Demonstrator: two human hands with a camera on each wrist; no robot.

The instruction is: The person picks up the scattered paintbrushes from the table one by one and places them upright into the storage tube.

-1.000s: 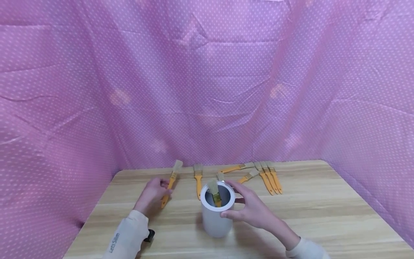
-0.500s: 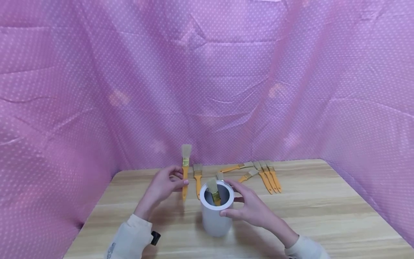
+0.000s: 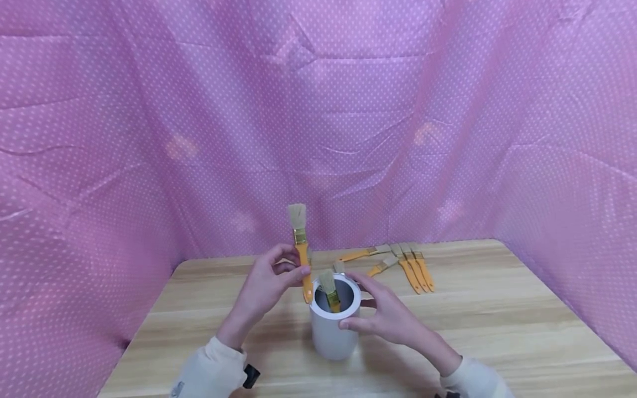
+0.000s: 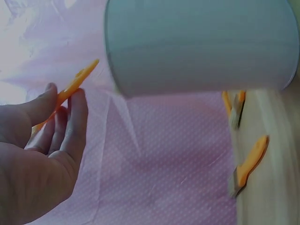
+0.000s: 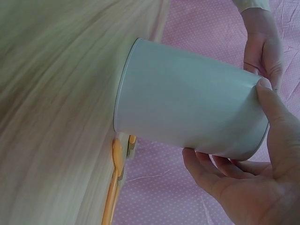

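My left hand (image 3: 271,282) pinches a paintbrush (image 3: 302,251) by its orange handle between thumb and fingers. Bristles point up, and the handle's lower end overlaps the left rim of a white can (image 3: 334,338) in the head view. That handle (image 4: 77,82) appears beside the can's mouth in the left wrist view. My right hand (image 3: 385,312) grips the can near its rim from the right, thumb in front and fingers behind. The can stands upright on the table. Inside it leans another brush (image 3: 329,290), bristles up, its handle mostly hidden.
Several orange-handled brushes lie behind and right of the can: three side by side (image 3: 417,269), one near the back edge (image 3: 363,253), and one angled brush (image 3: 382,266). Bristles of another brush (image 3: 339,267) show behind the can. Pink dotted cloth (image 3: 318,138) surrounds the wooden table (image 3: 497,320).
My left hand has lifted its brush from the table's left side, turned it upright and brought it right to the can's rim. My right hand stays on the can.
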